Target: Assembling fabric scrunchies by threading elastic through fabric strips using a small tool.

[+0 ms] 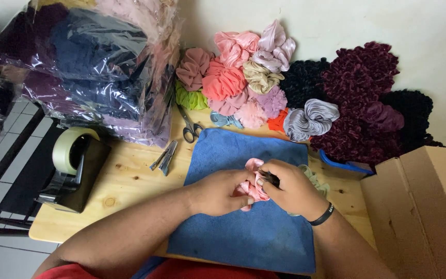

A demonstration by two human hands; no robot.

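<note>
On blue towel (243, 227), pink satin scrunchie (251, 188), crumpled, pinched by both hands' fingers (260, 181)

Pink scrunchie (251, 187), blue towel (243, 217), black wristband (322, 216).

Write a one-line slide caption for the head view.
Both hands, left and right, grip a pink scrunchie over a blue towel, scrunchies piled behind.

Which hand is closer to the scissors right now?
Left. The left hand lies on the blue towel, below the scissors and slightly right of them. The right hand, also gripping the pink scrunchie, sits farther right.
</note>
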